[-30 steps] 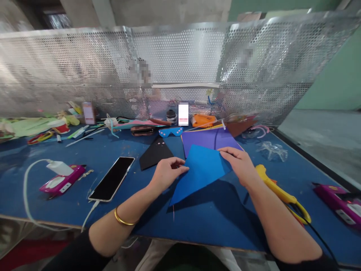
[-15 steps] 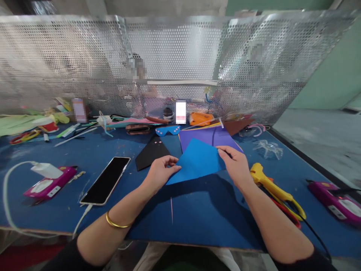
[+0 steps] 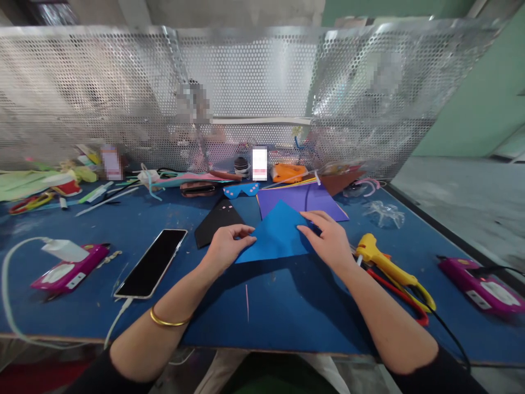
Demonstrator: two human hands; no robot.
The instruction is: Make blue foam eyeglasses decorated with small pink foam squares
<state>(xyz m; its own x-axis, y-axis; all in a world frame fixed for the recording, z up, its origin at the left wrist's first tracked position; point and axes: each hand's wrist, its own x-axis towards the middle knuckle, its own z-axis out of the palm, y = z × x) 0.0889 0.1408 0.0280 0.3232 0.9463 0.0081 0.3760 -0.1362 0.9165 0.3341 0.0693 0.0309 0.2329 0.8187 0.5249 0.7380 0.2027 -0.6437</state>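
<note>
A sheet of bright blue paper [image 3: 275,236] is held just above the table between my two hands. My left hand [image 3: 227,246] pinches its left corner between thumb and fingers. At the right edge, my right hand [image 3: 328,235] has thumb and fingertips on the paper, closed on it. Behind the sheet lies purple paper [image 3: 299,198] on a stack of other colours. A black paper piece [image 3: 215,221] with small pink squares is beyond my left hand. Farther back rests a blue paper eye mask [image 3: 241,190] dotted with pink squares.
A yellow glue gun [image 3: 388,262] and red-handled tool [image 3: 410,306] lie right of my right forearm. A phone [image 3: 152,264] charges on the left. Magenta power strips [image 3: 76,268] flank the workspace. A perforated metal screen [image 3: 250,76] stands behind the table.
My right hand has moved left with the right side of the blue paper, which now looks narrower. My left hand keeps its pinch. The view has shifted slightly.
</note>
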